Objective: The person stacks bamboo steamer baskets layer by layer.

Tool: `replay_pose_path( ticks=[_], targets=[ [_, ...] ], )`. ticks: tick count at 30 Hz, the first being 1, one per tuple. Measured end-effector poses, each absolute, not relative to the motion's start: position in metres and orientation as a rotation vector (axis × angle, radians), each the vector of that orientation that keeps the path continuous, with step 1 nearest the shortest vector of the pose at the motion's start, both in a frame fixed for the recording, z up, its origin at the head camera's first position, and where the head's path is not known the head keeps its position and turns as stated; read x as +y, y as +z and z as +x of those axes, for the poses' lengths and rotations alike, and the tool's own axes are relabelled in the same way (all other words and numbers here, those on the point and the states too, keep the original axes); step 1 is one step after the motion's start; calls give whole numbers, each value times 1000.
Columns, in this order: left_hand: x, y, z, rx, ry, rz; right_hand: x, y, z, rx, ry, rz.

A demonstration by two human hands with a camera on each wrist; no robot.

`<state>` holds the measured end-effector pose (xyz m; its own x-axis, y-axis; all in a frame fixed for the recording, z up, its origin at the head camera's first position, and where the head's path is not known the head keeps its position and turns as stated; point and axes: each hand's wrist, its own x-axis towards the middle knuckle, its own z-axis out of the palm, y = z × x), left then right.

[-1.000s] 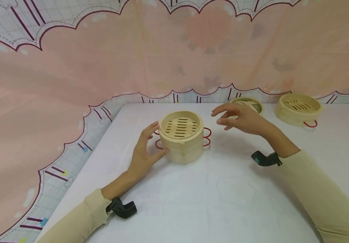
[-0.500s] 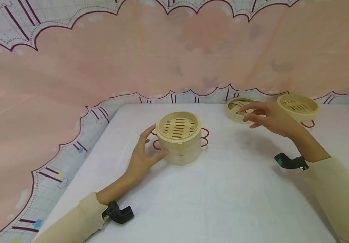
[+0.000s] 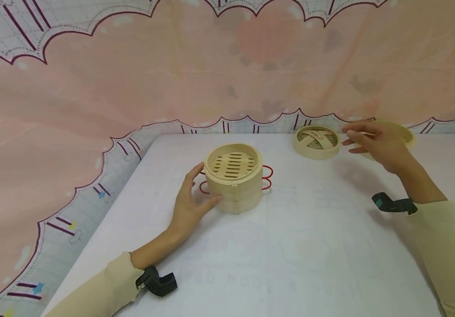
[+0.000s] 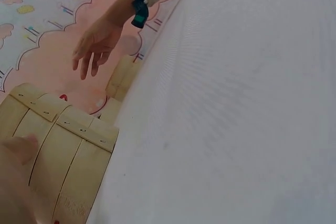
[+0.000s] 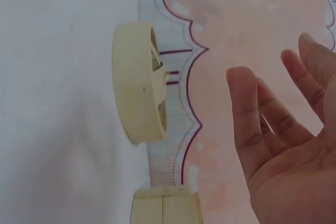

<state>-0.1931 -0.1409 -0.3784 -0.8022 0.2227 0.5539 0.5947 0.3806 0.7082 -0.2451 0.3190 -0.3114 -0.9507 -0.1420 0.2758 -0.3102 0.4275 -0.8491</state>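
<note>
Two stacked bamboo steamer baskets (image 3: 245, 198), with red loop handles and a slatted floor showing on top, stand left of the table's middle. My left hand (image 3: 183, 209) holds the stack from its left side, fingers at the upper rim and thumb along the front wall; the thumb also lies over the wall in the left wrist view. At the back right, my right hand (image 3: 382, 145) is in the air with loosely bent, spread fingers and holds nothing. It partly covers another steamer basket (image 3: 406, 134). Just left of that hand lies the woven steamer lid (image 3: 316, 152).
A white cloth (image 3: 282, 246) covers the table. Behind it hangs a pink patterned curtain (image 3: 211, 66) that meets the far and left edges. A dark camera (image 3: 393, 204) is strapped to the right wrist and another (image 3: 157, 281) to the left.
My right hand has moved right, from beside the stack past the lid to the rear basket. The lid now shows fully. My left hand has stayed at the stack.
</note>
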Motion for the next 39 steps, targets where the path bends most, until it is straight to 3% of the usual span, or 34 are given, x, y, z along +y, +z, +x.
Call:
replay_pose_path(
  ticks=[8, 16, 25, 39],
  targets=[
    [-140, -380, -195, -2274, -1348, -700, 336, -311, -240, -2435, 1568, 211],
    [-131, -347, -171, -2270, -1370, -707, 356, -320, -236, -2374, 1457, -40],
    [-132, -349, -173, -2273, -1365, -721, 368, -326, -235, -2552, 1247, -281],
    [-142, -380, -195, -2256, -1334, -746, 382, -336, -232, -2458, 1289, -389]
  ],
)
